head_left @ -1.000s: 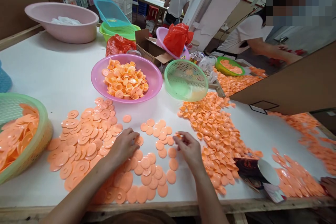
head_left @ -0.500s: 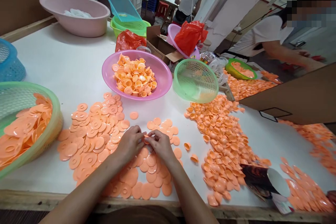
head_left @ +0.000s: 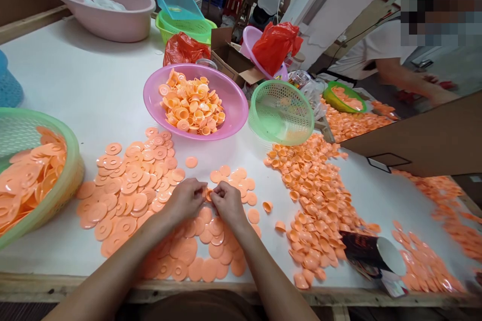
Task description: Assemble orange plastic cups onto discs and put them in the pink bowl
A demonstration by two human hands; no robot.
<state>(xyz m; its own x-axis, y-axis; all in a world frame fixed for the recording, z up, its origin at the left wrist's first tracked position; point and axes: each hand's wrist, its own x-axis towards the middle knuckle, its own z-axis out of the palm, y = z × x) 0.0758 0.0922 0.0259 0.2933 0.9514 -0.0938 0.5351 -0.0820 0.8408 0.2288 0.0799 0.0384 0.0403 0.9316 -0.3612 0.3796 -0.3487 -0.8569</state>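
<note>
My left hand (head_left: 188, 198) and my right hand (head_left: 227, 201) meet over the front of the table, fingers closed in a pinch. Between their fingertips is a small orange plastic cup (head_left: 208, 194), partly covered by the fingers; whether a disc is joined to it I cannot tell. Flat orange saucers (head_left: 131, 180) lie spread below and left of my hands. To the right sits a heap of small orange cups (head_left: 314, 200), with two loose cups at its near left side. A pink basin (head_left: 231, 115) beyond my hands holds cups that appear set on saucers.
A green basket (head_left: 75, 160) of saucers stands at the left, another green basket (head_left: 278, 133) beside the pink basin. A dark paper cup (head_left: 359, 251) lies by the heap. Cardboard (head_left: 422, 145) stands at the right, with a co-worker (head_left: 391, 45) beyond it.
The view has shifted slightly. My fingers have turned the small cup a little, and its rim shows more clearly now. Both hands stay close together in the same place.
</note>
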